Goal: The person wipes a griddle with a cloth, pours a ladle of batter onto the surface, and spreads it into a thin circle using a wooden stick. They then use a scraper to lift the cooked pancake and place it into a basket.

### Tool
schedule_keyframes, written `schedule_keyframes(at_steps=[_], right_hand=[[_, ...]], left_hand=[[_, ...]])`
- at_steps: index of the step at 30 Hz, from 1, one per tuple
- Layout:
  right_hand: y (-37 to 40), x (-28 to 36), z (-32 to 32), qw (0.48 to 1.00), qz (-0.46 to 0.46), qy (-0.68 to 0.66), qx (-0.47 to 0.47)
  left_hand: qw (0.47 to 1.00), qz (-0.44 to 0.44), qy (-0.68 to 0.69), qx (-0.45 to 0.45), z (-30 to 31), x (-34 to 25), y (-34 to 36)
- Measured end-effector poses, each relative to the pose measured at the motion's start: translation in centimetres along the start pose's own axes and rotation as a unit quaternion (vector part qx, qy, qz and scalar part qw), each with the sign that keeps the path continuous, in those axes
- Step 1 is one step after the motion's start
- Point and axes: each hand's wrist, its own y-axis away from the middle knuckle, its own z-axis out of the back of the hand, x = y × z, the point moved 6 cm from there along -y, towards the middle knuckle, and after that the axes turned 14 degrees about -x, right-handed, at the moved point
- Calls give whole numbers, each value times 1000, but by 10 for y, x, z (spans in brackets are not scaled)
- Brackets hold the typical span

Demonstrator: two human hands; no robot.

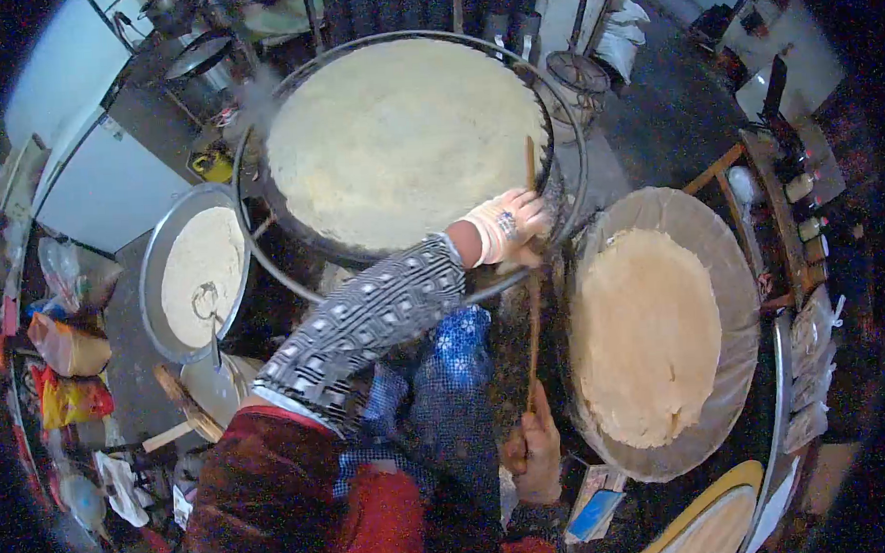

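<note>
A large round griddle (276,199) bears a thin, pale sheet of batter (409,141) spread almost to its edge. My left hand (507,227), in a light glove, is at the griddle's lower right edge, its fingers closed round the middle of a long thin wooden stick (534,322); the palm is hidden. The stick's upper tip lies over the batter's right edge. Lower down, my right hand (534,454), bare, grips the stick's bottom end.
A metal basin (155,287) of batter with a ladle (213,328) stands left. On the right, a plastic-lined round tray (738,364) holds a tan, flat mass (644,338). A metal ring (584,145) surrounds the griddle. A blue-screened object (595,513) lies beside my right hand.
</note>
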Motion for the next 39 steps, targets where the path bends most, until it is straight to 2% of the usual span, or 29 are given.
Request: schedule_keyframes(at_steps=[1, 3, 5, 6, 7, 9, 10, 12, 14, 16, 18, 20, 21, 22, 24, 25, 26, 28, 29, 30, 31, 32, 33, 34, 35, 37, 38, 39], right_hand=[[-12, -5, -11, 999, -24, -17, 31], [-33, -7, -34, 997, -44, -37, 59], [-43, -8, -63, 986, -86, -84, 113], [-50, -6, -75, 987, -89, -83, 110], [-58, -3, -92, 980, -104, -97, 136], [-72, 4, -126, 973, -124, -107, 162], [-79, 8, -144, 975, -99, -57, 188], [-90, 12, -177, 973, -79, -6, 217], [-93, 13, -210, 959, -21, 112, 260], [-98, -5, -237, 954, -17, 107, 278], [-89, -26, -269, 939, -63, 133, 312], [-83, -48, -291, 924, 103, 153, 336], [-79, -60, -291, 892, 199, 219, 343], [-69, -66, -287, 888, 227, 214, 337], [-50, -62, -248, 836, 318, 328, 304], [-45, -66, -218, 836, 311, 366, 266], [-40, -71, -184, 830, 304, 405, 232], [-29, -57, -114, 837, 364, 386, 136], [-18, -38, -89, 822, 423, 377, 52], [-6, -16, -72, 798, 482, 362, -32], [1, 0, -69, 790, 489, 369, -34], [-8, 7, -54, 911, 312, 256, -81], [-16, 0, -43, 978, 114, 126, -123], [-21, 9, -42, 976, 119, 134, -124], [-32, 14, -47, 990, 86, 87, -70], [-45, 9, -57, 1000, 2, 3, 18], [-52, 7, -60, 1000, 1, -1, 20], [-52, 0, -67, 996, -52, -45, 65]], left_hand=[[1000, -2, 5, -3, -6, 12, 2], [997, 32, -39, 58, -24, 48, 10], [995, 36, -31, 86, 2, 73, 13], [992, 44, -30, 111, 13, 90, 18], [995, 20, -56, 75, 14, 111, 28], [997, 41, -57, 43, 30, 153, 57], [996, 59, -60, 12, 41, 172, 74], [990, 88, -111, 10, 60, 206, 114], [986, 114, -120, -1, 87, 225, 161], [978, 154, -135, -28, 121, 241, 210], [960, 216, -176, 30, 148, 252, 268], [939, 267, -212, 40, 170, 246, 335], [931, 287, -218, 54, 173, 238, 375], [923, 305, -224, 65, 173, 224, 401], [916, 331, -224, 41, 180, 172, 386], [931, 314, -185, 26, 185, 145, 342], [950, 276, -147, -2, 186, 119, 286], [986, 111, -76, -97, 159, 87, 199], [985, 91, -38, -143, 138, 75, 154], [992, 57, 16, -112, 129, 60, 99], [974, 79, 113, -182, 90, 60, 70], [979, 14, 114, -167, 86, 42, 24], [989, 10, 60, -134, 46, 36, -4], [995, 10, 8, -97, 8, 36, -15], [994, 16, 8, -104, 4, 41, -15], [998, 47, -3, 46, -18, 58, -11], [998, 46, -5, 49, -1, 66, -11], [988, 58, 0, 144, 8, 76, 2]])
